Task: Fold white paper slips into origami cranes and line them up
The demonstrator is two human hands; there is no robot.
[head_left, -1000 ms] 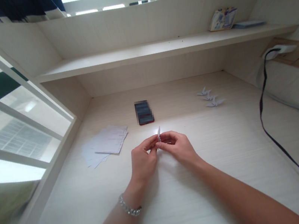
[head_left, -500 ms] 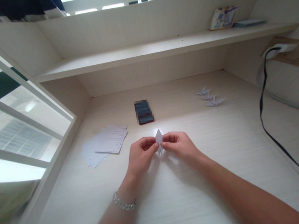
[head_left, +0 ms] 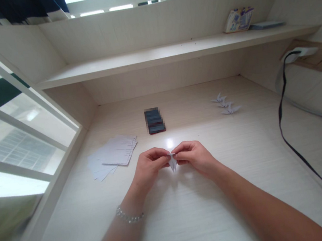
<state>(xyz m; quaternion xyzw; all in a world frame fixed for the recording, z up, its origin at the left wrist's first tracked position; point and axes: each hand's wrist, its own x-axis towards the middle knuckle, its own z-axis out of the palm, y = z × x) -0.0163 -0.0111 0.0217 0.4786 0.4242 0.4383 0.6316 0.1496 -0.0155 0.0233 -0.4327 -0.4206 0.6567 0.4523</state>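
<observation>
A small piece of folded white paper (head_left: 172, 163) is held between my two hands, just above the desk. Its lower end narrows to points, and its top edge looks flat. My left hand (head_left: 152, 163) pinches it from the left with thumb and fingers. From the right, my right hand (head_left: 193, 156) pinches the opposite side the same way. Several folded paper cranes (head_left: 226, 104) sit in a row at the back right of the desk. Loose white paper sheets (head_left: 117, 152) lie overlapping to the left of my hands.
A dark, pixelated rectangular object (head_left: 154, 120) lies behind my hands. Above the desk (head_left: 207, 219) runs a shelf (head_left: 139, 60) with a small colourful box (head_left: 238, 20) and a flat item (head_left: 267, 25). A black cable (head_left: 290, 145) hangs from the wall socket (head_left: 315, 53) on the right.
The tall upper point of the folded paper no longer stands up; the top is now a flat edge between my fingertips. Both hands keep their pinch and have barely shifted.
</observation>
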